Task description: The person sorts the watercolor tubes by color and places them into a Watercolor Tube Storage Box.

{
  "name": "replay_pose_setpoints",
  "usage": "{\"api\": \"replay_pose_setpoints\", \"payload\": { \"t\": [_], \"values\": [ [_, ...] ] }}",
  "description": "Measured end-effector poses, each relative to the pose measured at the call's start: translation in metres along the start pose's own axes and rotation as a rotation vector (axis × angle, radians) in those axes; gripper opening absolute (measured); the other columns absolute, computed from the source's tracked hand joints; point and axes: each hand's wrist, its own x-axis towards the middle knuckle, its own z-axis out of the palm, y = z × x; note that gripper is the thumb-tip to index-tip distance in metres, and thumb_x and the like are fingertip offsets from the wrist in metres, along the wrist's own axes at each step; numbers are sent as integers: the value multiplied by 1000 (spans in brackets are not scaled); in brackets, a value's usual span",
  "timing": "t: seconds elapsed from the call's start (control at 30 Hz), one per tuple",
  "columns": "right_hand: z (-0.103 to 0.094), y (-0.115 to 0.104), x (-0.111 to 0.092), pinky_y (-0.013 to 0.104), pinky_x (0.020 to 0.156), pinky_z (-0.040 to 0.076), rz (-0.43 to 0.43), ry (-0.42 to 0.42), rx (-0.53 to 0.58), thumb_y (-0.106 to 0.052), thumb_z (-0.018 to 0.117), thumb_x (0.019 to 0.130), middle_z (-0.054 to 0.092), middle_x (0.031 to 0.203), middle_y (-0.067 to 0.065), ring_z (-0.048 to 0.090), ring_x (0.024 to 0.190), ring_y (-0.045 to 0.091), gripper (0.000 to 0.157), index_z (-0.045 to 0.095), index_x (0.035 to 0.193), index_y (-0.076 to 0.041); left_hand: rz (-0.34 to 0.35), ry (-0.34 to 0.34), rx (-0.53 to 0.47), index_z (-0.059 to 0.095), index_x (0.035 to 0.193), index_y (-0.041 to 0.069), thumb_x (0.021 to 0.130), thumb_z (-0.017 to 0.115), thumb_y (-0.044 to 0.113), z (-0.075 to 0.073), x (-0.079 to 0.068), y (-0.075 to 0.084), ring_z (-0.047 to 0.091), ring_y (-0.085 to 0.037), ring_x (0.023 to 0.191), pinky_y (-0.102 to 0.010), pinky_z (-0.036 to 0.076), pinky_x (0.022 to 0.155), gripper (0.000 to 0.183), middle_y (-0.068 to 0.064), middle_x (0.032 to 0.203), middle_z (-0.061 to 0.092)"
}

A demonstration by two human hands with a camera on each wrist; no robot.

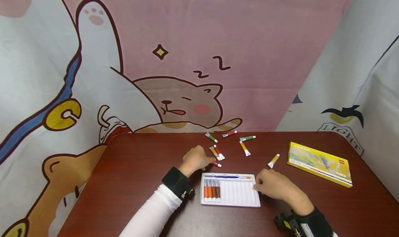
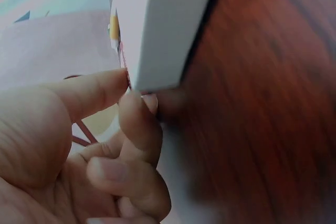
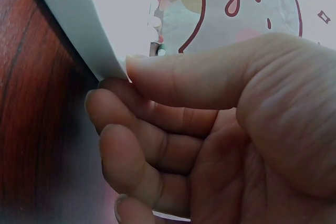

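My left hand [image 1: 196,159] is behind the tray's far left corner, its thumb and forefinger pinching a red paint tube [image 1: 217,164]. Most of that tube is hidden by the fingers. My right hand [image 1: 277,185] grips the right edge of the white plastic tray [image 1: 240,192], thumb on the rim and curled fingers against its side, as the right wrist view [image 3: 173,82] shows. In the tray's left slots lie several orange and brown paint tubes [image 1: 212,191]. A blue-handled paintbrush [image 1: 222,176] lies along its far groove.
Beyond the tray are scattered loose tubes: red [image 1: 229,134], green [image 1: 211,137], another green [image 1: 247,138], yellow [image 1: 245,148], and a yellow-and-red pair [image 1: 217,153]. One yellow tube [image 1: 273,161] lies beyond the right hand. A yellow box [image 1: 319,164] rests at the table's right.
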Motion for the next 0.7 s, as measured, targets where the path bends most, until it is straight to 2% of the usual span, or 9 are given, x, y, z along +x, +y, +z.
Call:
{"api": "replay_pose_setpoints", "payload": {
  "t": [0.33, 0.53, 0.7],
  "values": [
    [0, 1, -1, 27, 45, 31, -10, -2, 11, -20, 71, 81, 48, 52, -4, 42, 47, 11, 24, 59, 61, -18, -50, 29, -14, 63, 61, 10, 73, 75, 43, -12, 4, -12, 57, -18, 52, -38, 40, 53, 37, -3, 53, 64],
    [0, 1, -1, 26, 45, 31, -8, 2, 7, -20, 71, 81, 48, 51, -4, 42, 47, 11, 24, 59, 60, -18, -35, 81, 40, 59, 59, 14, 69, 76, 36, -7, 4, -6, 54, -19, 58, -39, 43, 53, 30, -1, 61, 59],
    [0, 1, -2, 26, 45, 30, -18, 7, 12, -20, 71, 81, 47, 51, -5, 42, 47, 11, 24, 59, 60, -18, -33, 125, 28, 58, 53, 15, 71, 75, 34, -5, 2, -2, 53, -18, 57, -38, 43, 51, 31, 0, 57, 57]
  ]
}}
